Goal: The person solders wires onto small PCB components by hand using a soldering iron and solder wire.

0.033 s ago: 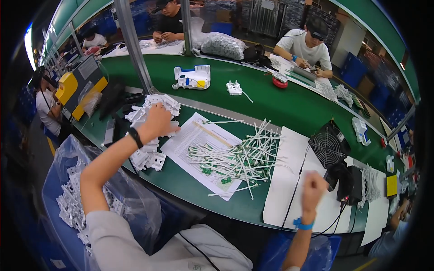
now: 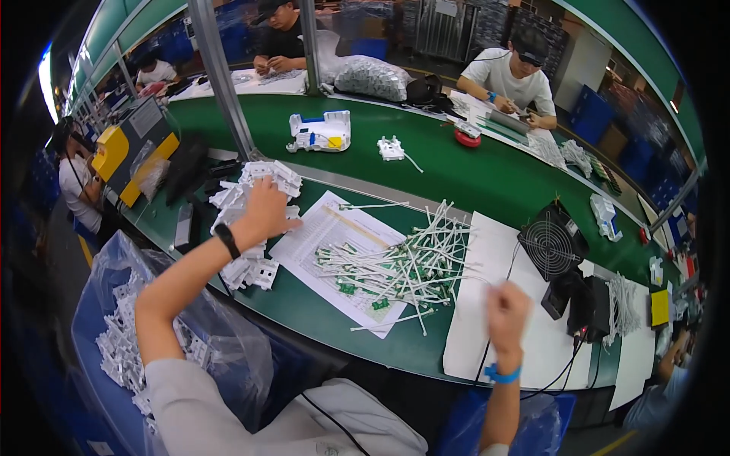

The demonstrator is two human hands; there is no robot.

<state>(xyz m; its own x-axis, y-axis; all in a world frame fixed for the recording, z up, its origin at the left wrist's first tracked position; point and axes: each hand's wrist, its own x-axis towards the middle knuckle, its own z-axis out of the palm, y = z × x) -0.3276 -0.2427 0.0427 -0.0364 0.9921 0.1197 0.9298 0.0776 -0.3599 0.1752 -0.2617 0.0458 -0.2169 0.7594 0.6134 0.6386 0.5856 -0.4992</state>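
White plastic parts (image 2: 261, 272) lie heaped toward the left end of the green surface (image 2: 304, 315) in your head view, and your left hand (image 2: 266, 209) rests over them, fingers spread; whether they grip a part, you cannot tell. Your right hand (image 2: 508, 311), blurred, is above a white sheet (image 2: 475, 334) near the surface's near edge, its fingers curled; their hold cannot be made out. Between your hands, green circuit boards with white cables (image 2: 426, 262) lie tangled, partly on a printed page (image 2: 293, 242). A black fan (image 2: 547, 249) stands at the far edge, right of the cables.
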